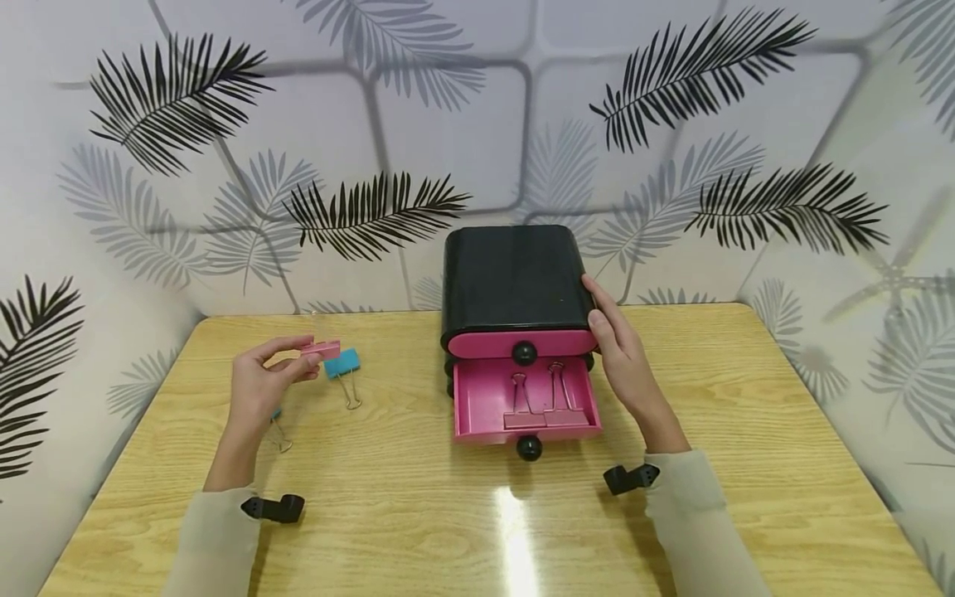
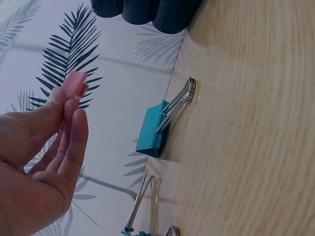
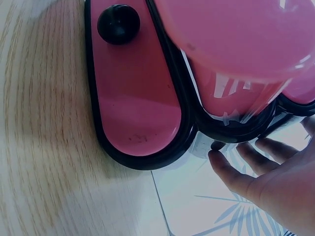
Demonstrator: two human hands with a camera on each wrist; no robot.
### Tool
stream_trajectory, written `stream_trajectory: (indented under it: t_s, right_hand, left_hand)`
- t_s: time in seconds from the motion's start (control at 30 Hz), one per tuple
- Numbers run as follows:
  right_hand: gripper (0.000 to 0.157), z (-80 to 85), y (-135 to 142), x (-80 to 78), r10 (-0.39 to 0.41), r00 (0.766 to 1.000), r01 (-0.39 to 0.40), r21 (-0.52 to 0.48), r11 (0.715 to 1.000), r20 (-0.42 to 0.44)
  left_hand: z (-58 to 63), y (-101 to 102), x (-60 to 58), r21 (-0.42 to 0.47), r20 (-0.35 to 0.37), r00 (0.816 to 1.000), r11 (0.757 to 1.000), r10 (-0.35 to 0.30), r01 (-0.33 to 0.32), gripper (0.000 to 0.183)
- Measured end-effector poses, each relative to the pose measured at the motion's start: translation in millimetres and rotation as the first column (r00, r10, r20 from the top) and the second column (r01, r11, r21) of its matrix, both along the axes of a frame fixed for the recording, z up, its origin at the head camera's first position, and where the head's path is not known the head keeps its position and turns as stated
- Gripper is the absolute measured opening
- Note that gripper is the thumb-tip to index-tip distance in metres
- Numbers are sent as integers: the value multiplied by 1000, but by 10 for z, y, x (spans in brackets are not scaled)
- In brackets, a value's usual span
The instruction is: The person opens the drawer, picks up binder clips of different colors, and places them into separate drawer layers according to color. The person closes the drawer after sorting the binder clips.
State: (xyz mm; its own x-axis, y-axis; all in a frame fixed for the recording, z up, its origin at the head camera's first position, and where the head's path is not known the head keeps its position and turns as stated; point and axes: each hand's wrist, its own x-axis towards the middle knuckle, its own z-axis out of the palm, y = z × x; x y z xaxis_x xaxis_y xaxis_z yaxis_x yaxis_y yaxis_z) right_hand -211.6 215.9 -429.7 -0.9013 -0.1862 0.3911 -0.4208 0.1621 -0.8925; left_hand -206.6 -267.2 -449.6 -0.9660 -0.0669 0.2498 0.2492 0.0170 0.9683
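Note:
My left hand (image 1: pixel 257 385) pinches a pink binder clip (image 1: pixel 321 349) between thumb and fingertips, raised above the table at the left. Under it lies a blue binder clip (image 1: pixel 342 363) with its wire handles towards me; a second blue clip (image 2: pixel 142 234) is partly hidden by the wrist in the head view. A small black cabinet (image 1: pixel 515 278) with pink drawers stands mid-table. One lower drawer (image 1: pixel 477 390) is pulled out and contains two pink binder clips (image 1: pixel 525 420), side by side. The fingers of my right hand (image 1: pixel 625 356) rest against the cabinet's right side.
The wooden table (image 1: pixel 403 514) meets a wall (image 1: pixel 462 149) with a leaf pattern behind the cabinet. Black round knobs (image 1: pixel 529 448) stick out from the drawer fronts. Each sleeve carries a small black camera (image 1: pixel 274 508).

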Motion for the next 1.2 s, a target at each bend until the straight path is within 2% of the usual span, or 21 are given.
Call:
stream_trajectory:
  t_s: [0.1,0.3,0.4,0.5,0.7,0.77,1.0,1.1,1.2]
  right_hand:
    - [51,-2,1,6,-1,1000,1,-1,1000,3]
    - [51,6,-5,-7,-10,1000,10,8,1000,2]
    - [51,15,-9,-13,-10,1000,10,13,1000,-1]
    - [51,11,-6,-16,-5,1000,5,13,1000,-2]
    - [51,-1,7,7,-2,1000,2,8,1000,2]
    - [51,-4,9,16,-5,1000,5,9,1000,3]
    - [51,7,6,23,-12,1000,12,16,1000,3]
    - [51,8,5,22,-15,1000,15,19,1000,6]
    - [51,9,6,22,-19,1000,19,21,1000,8]
  left_hand:
    - [2,16,18,-16,13,1000,1000,-24,24,38]
    - [11,82,31,4,-47,998,999,-44,45,31]
    - [32,116,46,-17,-64,997,999,-44,43,28]
    - [54,141,69,-37,-48,998,998,-50,48,28]
    - [100,178,111,-72,31,998,995,-63,65,36]
    - [120,191,123,-71,50,998,996,-50,54,36]
    - [176,231,165,-205,63,994,976,84,-69,29]
    - [201,239,171,-217,71,994,974,85,-68,30]
    - [239,253,175,-230,80,995,972,61,-41,32]
